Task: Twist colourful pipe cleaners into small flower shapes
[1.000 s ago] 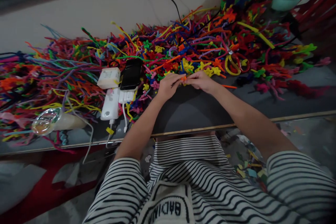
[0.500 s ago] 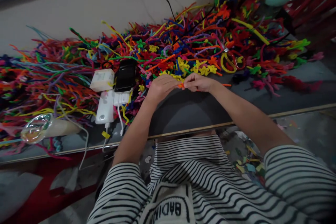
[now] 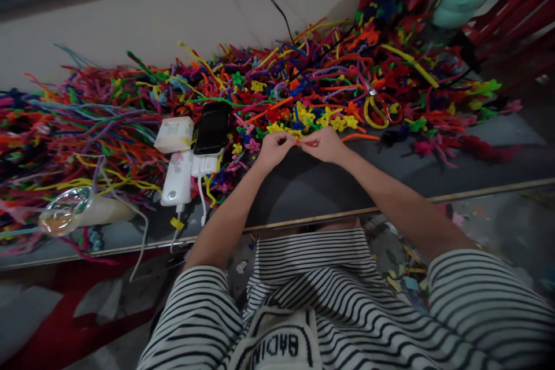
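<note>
Between my two hands runs an orange pipe cleaner (image 3: 362,137), its free end sticking out to the right past my right hand. My left hand (image 3: 276,149) pinches it between thumb and forefinger, the fingers forming a small ring. The fingertips of my right hand (image 3: 323,144) close on it right beside the left ones. The worked part at the fingertips is small and mostly covered. Just beyond my hands lie several yellow pipe-cleaner flowers (image 3: 339,122). Scissors (image 3: 376,111) with yellow and red handles rest on the pile to the right.
A heap of coloured pipe cleaners (image 3: 108,127) runs along the wall. To the left are a black phone (image 3: 212,128), a white power bank (image 3: 177,179), a white box (image 3: 174,134), cables and a plastic cup (image 3: 102,208) on its side. A green container (image 3: 463,0) stands far right.
My left hand has turned from lying over the work to a visible thumb-and-finger pinch. My right hand has shifted slightly left and its fingers point more toward the left hand.
</note>
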